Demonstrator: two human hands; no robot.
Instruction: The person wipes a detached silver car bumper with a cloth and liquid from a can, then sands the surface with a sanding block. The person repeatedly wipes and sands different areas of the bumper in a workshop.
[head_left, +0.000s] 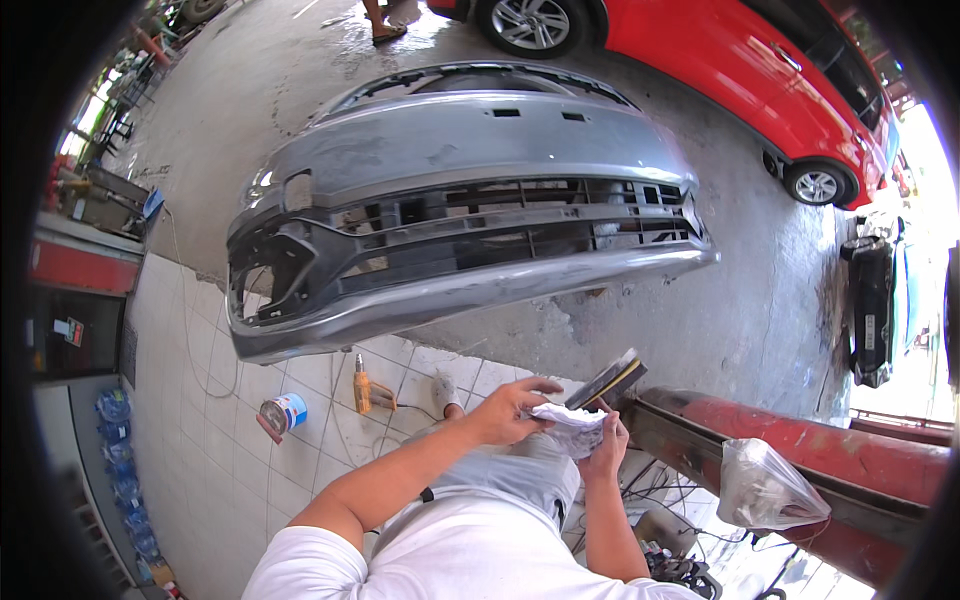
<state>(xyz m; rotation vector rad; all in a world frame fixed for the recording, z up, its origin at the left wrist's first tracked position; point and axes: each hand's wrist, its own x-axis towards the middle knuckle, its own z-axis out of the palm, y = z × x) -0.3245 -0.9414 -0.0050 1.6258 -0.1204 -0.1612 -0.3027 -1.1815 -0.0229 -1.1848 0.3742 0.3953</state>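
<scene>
My left hand [508,412] is closed on one edge of a crumpled white cloth [570,416] in front of my waist. Pinching its other side is my right hand [606,442], with the fingers pointing up. Just beyond the cloth is a flat dark block with a yellow layer [622,380], by the end of a red metal beam [760,420]; whether my right fingertips touch it I cannot tell. Ahead of me stands a silver-grey car bumper [470,150] with black grille openings and dull patches on its surface.
On the white tiles sit a paint can [284,412] and a yellow heat gun [362,388] with a cord. A clear plastic bag [768,484] hangs on the beam at right. A red car [700,70] and another person's foot [388,34] are farther off. Blue-tinted bottles [118,440] line the left.
</scene>
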